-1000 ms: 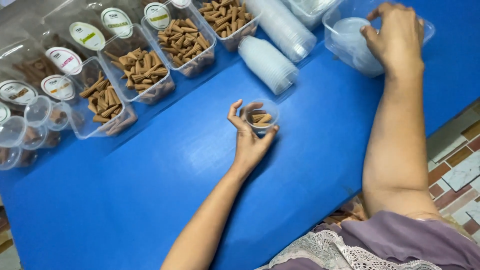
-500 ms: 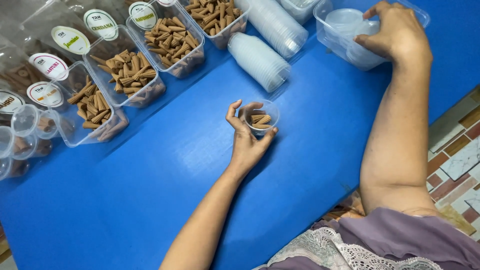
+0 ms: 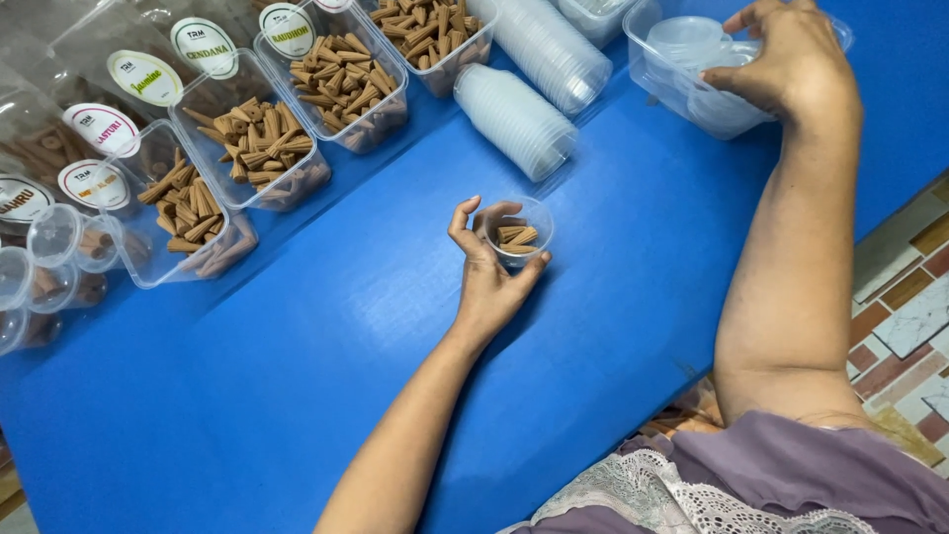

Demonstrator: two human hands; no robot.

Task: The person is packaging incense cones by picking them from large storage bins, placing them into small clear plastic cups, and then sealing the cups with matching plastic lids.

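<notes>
Hands at work over a blue tabletop [image 3: 297,376] — one steadies a filled cup, the other reaches into a tub of lids.

Far left sit small round cups [image 3: 49,247] already closed, then a row of clear tubs of brown incense cones [image 3: 346,84], then two sleeves of stacked lids [image 3: 519,119] lying on their sides. At centre the left hand [image 3: 489,272] curls loosely around a small clear cup [image 3: 519,232] holding a few cones, thumb and fingers touching its rim. At right, the right hand [image 3: 791,59] is half closed inside a clear tub [image 3: 682,94], fingertips on a clear lid [image 3: 692,40] — since a second ago it has shifted slightly within the tub while the cup has stayed put, still uncovered.
</notes>
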